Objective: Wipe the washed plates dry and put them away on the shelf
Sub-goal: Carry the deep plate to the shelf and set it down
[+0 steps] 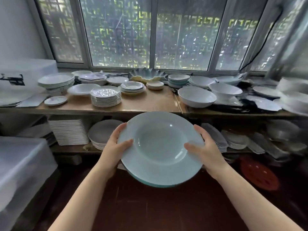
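Holding wide-rimmed soup plate (pixel 160 148): left hand (pixel 115 144), right hand (pixel 205 147) clasp opposite rims, thumbs on top; glazed, likely slippery, breakable.

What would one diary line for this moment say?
step: carrying to shelf | left hand: holds plate rim | right hand: holds plate rim | pale blue plate: level, in air | wooden shelf: bare spot ahead

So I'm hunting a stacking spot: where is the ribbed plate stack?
The ribbed plate stack stands left of centre on the top shelf, beside a small flowered saucer.
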`<move>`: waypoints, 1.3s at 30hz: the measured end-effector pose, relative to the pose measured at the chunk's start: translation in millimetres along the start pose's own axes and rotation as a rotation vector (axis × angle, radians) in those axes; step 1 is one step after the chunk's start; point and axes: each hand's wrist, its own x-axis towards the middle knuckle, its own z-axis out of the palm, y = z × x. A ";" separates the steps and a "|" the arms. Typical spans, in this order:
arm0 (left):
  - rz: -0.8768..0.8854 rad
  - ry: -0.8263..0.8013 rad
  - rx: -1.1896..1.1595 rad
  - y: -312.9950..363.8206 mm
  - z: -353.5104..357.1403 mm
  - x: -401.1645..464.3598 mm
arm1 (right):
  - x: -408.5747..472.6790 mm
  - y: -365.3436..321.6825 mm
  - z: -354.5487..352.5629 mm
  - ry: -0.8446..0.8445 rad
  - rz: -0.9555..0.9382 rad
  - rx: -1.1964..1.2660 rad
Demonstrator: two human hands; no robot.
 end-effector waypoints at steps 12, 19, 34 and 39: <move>-0.024 0.011 0.017 -39.1 4.6 311.8 | 303.7 52.8 23.8 0.047 -0.005 -0.032; -0.121 -0.005 0.038 -63.7 -15.4 478.0 | 460.6 98.5 57.8 0.048 0.049 0.033; -0.441 -0.142 0.115 -155.2 -24.1 757.8 | 685.5 200.6 82.3 0.223 0.287 0.140; -0.484 -0.152 0.119 -183.4 -4.6 814.7 | 755.0 228.5 70.1 0.259 0.361 0.175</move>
